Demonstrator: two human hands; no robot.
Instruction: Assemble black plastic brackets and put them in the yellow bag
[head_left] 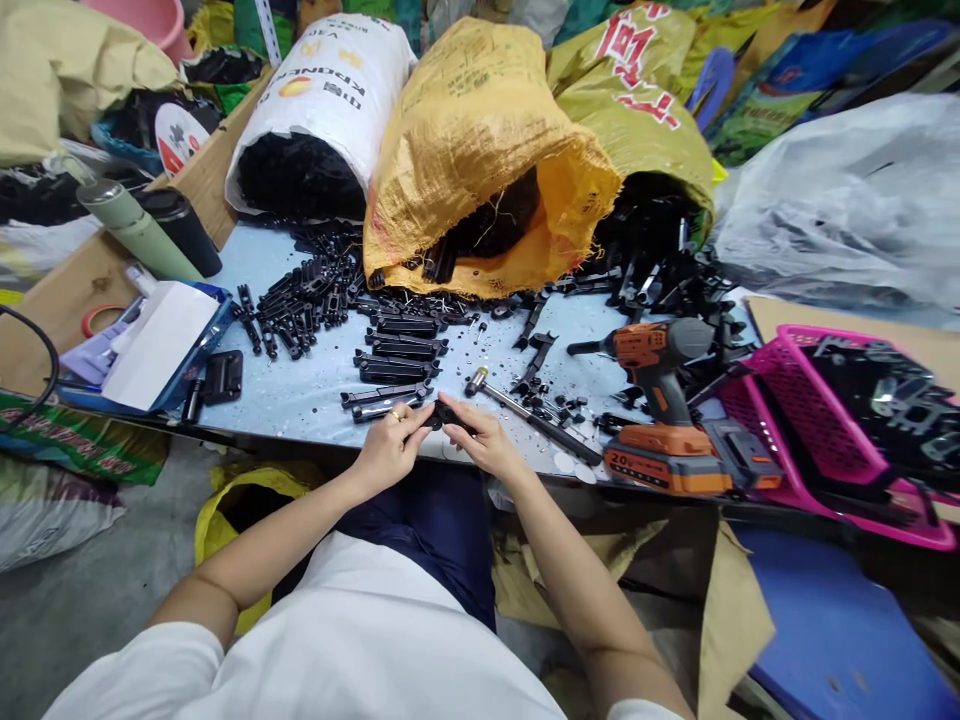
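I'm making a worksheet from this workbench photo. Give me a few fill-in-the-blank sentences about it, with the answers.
1. Both hands, the left hand and the right hand, hold a small ____ plastic part.
2. The cordless drill stands to the ____ of the hands.
3. The basket beside the drill is ____.
4. The middle sack is ____.

Answers: black; right; pink; yellow
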